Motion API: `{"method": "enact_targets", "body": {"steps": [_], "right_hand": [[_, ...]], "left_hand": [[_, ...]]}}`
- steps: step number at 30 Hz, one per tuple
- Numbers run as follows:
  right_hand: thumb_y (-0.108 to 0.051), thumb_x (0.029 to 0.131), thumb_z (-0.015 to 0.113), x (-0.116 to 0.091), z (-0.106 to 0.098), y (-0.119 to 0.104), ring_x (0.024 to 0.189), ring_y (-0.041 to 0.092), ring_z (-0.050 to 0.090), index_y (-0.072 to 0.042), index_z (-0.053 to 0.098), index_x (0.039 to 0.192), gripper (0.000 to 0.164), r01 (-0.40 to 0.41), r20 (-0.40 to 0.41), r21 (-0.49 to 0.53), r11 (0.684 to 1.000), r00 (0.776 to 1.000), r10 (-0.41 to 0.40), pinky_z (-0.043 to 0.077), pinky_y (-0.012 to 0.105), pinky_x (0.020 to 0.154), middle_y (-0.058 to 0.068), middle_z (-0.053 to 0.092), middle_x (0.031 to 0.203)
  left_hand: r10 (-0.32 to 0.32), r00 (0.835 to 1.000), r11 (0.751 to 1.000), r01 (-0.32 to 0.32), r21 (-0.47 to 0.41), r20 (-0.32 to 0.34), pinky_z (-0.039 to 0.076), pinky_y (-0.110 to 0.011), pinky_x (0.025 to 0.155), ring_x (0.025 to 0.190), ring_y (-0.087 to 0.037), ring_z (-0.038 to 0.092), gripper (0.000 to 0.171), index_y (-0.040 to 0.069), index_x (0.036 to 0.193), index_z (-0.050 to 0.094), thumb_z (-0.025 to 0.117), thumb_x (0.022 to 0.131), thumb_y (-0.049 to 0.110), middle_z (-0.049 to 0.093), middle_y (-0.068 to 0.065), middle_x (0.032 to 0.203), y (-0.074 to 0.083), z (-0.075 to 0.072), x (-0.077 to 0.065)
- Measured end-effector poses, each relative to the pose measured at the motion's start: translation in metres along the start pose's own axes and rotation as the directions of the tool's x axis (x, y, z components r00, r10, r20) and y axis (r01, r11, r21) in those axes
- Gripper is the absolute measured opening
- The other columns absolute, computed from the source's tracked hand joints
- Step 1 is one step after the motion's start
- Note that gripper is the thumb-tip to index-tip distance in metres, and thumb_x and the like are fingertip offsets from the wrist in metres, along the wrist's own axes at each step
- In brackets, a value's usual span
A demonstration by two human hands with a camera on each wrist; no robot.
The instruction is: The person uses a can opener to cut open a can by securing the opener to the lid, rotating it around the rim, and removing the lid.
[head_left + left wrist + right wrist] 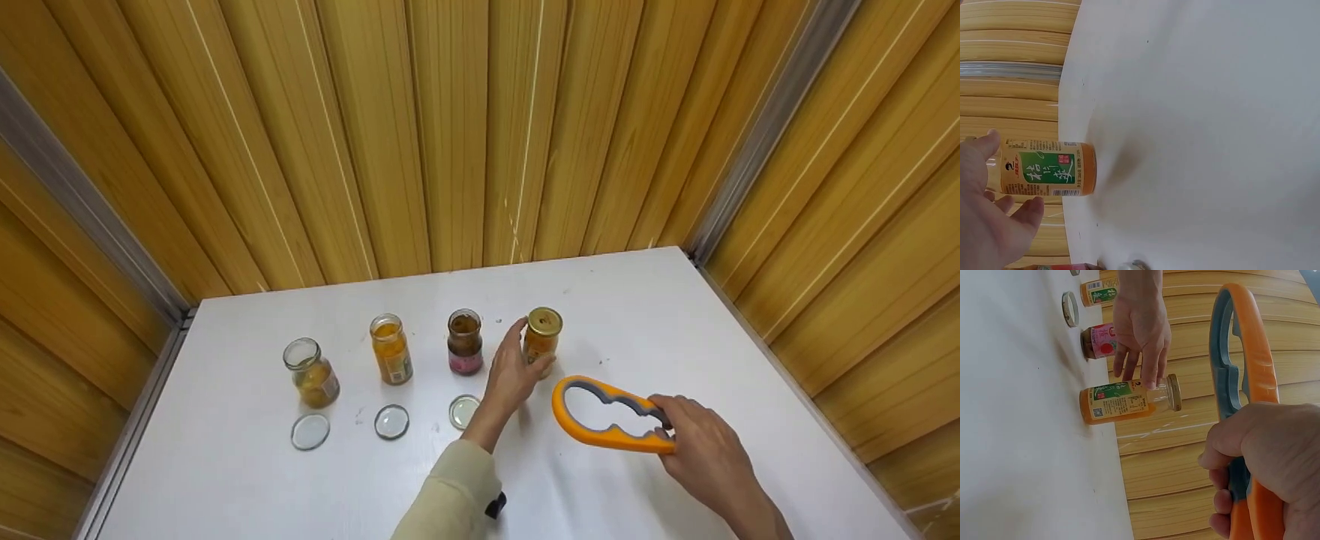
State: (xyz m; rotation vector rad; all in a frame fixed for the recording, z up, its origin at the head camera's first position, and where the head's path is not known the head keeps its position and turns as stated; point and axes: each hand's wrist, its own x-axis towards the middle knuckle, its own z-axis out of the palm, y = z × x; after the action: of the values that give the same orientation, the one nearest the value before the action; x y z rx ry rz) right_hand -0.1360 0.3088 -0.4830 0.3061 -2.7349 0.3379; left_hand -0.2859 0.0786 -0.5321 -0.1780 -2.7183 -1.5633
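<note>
Seen from the head view with the upright glass jar with a round gold metal lid (541,343) as clock centre, that jar shows orange contents and a cream label with a green panel, white characters and a small red block. Between four and five o'clock, the looped plastic opener (622,443) is bright orange outside, blue-grey along its scalloped inside. At nine o'clock, the open glass jar with dark brown contents (465,346) wears a pink label. The beige cloth sleeve (454,487) at seven o'clock is plain. Toward twelve o'clock, the golden-brown wood-patterned wall (450,150) has pale streaks.
</note>
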Motion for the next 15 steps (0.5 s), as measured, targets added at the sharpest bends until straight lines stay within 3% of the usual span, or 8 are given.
{"method": "enact_targets", "body": {"steps": [10,15], "right_hand": [[0.000,0.067,0.075,-0.0014,-0.0004,0.0035,0.068,0.011,0.050,-0.009,0.062,0.108,0.044,-0.008,-0.019,0.016,1.000,1.000,0.008,0.046,0.032,0.062,-0.004,0.059,0.082],[0.000,0.067,0.075,-0.0027,-0.0007,0.0063,0.067,0.011,0.050,-0.009,0.062,0.109,0.045,-0.018,-0.016,0.021,1.000,1.000,0.019,0.046,0.033,0.061,-0.003,0.060,0.081]], "left_hand": [[0.024,0.999,0.998,-0.026,-0.064,-0.021,0.030,-0.035,0.106,0.126,-0.013,0.040,0.072,0.019,0.141,0.033,0.072,0.081,0.026,0.043,0.001,0.138,0.0020,0.0063,0.0085],[0.078,0.997,0.995,-0.079,-0.060,-0.013,0.032,-0.033,0.104,0.122,-0.012,0.043,0.064,0.017,0.137,0.038,0.070,0.083,0.025,0.047,0.002,0.133,-0.0005,0.0060,0.0094]]}}
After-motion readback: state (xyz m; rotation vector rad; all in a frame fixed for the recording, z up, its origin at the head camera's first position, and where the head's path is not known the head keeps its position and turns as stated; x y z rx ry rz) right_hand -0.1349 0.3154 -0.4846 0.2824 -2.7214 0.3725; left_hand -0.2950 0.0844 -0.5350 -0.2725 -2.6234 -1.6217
